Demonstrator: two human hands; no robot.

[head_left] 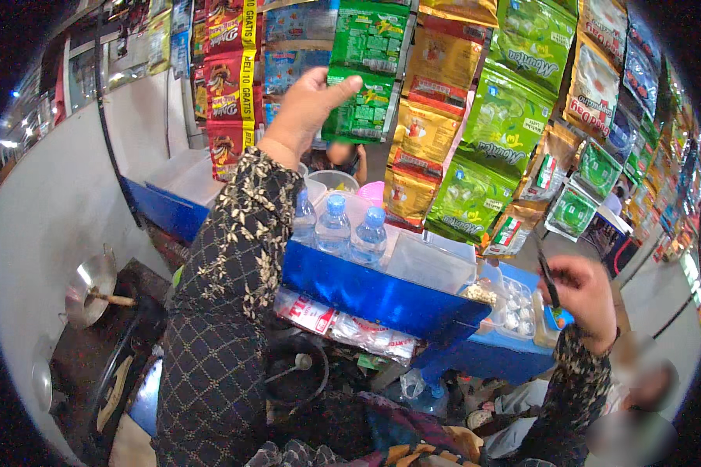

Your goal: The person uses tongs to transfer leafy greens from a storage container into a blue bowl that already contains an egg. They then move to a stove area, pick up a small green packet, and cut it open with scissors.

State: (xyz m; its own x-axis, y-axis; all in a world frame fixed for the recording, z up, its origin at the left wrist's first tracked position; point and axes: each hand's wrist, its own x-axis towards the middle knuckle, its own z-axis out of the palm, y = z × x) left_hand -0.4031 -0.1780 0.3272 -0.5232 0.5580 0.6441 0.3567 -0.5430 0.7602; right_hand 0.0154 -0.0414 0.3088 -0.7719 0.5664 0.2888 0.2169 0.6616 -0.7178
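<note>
My left hand (304,109) is raised in the upper middle, its thumb pressed on the lowest packet of a hanging strip of green sachets (364,107). The fingers go behind the packet and are mostly hidden. On the right, my right hand (588,300) closes around a slim dark tool (547,272) that points upward. Blur hides whether that tool is a knife or scissors. It is apart from the green strip. Close above this hand hang small green-and-white packets (572,208). Gold sachets (415,156) hang just right of the green strip.
Light-green sachet strips (491,140) and red ones (224,86) hang over a blue counter (366,284). Water bottles (333,226), a clear plastic box (428,265) and a tray of eggs (514,307) stand there. A metal pan (89,292) is at left; another person (639,397) is at lower right.
</note>
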